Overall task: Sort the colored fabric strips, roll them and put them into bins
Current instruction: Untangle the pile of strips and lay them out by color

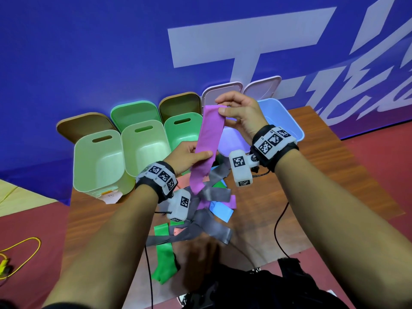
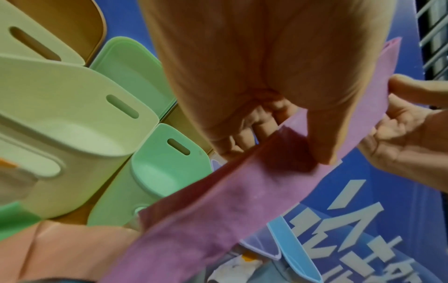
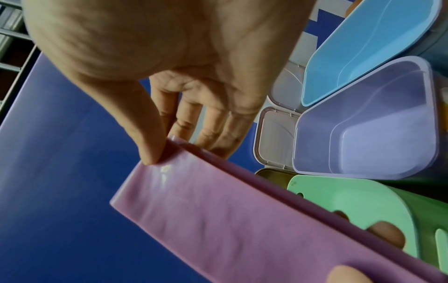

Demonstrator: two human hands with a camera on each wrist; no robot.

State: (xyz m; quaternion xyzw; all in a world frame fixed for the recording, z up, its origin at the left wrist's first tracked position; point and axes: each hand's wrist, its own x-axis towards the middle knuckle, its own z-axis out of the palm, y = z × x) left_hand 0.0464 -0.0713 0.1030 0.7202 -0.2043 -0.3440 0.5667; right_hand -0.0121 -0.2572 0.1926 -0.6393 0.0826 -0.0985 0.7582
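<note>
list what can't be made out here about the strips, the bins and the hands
- Lavender bin: head view, mostly hidden by the purple strip and right hand.
- Pile of strips: head view, overlapped and partly behind the left hand; count unclear.
- Small label under the light green bin: too small to read.

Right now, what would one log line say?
purple strip | left hand pinches middle | right hand pinches top | unrolled
</note>
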